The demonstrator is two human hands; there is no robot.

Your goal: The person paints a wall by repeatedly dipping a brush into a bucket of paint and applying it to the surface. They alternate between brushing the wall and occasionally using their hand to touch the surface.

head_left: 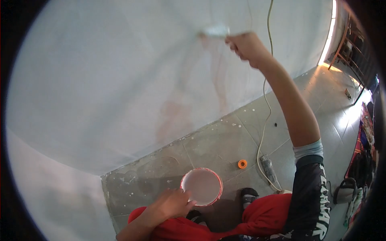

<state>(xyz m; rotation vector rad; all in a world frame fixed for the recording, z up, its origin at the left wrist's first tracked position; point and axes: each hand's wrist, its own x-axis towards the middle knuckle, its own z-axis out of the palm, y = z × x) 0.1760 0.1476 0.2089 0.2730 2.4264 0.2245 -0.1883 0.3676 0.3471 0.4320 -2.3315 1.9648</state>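
My right hand [246,46] is raised high against the white wall [100,80] and grips a paint brush [216,31] whose white-coated head presses on the wall. Faint reddish streaks show through the paint below the brush. My left hand [173,203] is down by my knees and holds the rim of a round pot of white paint [202,186] with a red edge. Red trousers cover my legs at the bottom of the view.
A grey tiled floor [217,140] speckled with paint meets the wall. An orange tape roll [242,164] lies on it, next to a power strip [268,168] whose cable [265,100] runs up the wall. A wooden chair [345,44] and bags [354,188] stand at the right.
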